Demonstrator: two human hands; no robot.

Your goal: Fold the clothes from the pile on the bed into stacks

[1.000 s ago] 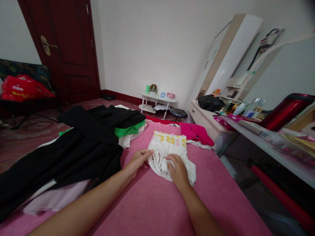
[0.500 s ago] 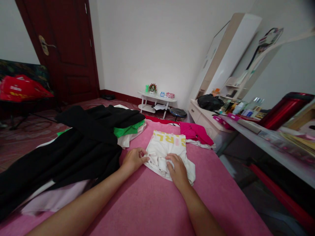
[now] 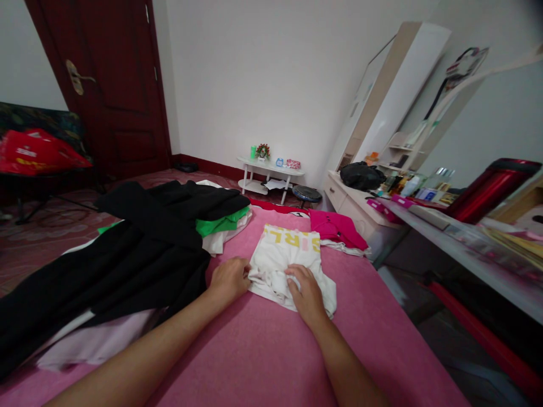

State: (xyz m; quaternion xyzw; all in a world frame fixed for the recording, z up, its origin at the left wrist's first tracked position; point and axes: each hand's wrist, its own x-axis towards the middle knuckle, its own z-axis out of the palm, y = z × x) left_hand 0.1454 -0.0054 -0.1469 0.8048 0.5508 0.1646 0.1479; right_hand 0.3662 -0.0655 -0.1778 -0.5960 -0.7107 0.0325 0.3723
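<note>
A white shirt (image 3: 286, 254) with yellow and pink letters lies partly folded on the pink bed cover (image 3: 263, 350). My left hand (image 3: 228, 278) is closed on the shirt's left near edge, fingers curled into the cloth. My right hand (image 3: 306, 293) presses down on the bunched cloth at the shirt's near middle, fingers bent into the folds. Both forearms reach in from the bottom of the view.
A heap of black clothes (image 3: 139, 249) with a green garment (image 3: 218, 225) covers the bed's left side. A folded magenta garment (image 3: 337, 227) lies at the far right corner. A cluttered dresser (image 3: 360, 200) and desk (image 3: 458, 237) stand on the right; a small white table (image 3: 271, 169) stands by the wall.
My left hand has drawn back toward me and closed on the shirt's left edge, pulling that edge inward. My right hand has stayed in place on the bunched cloth.
</note>
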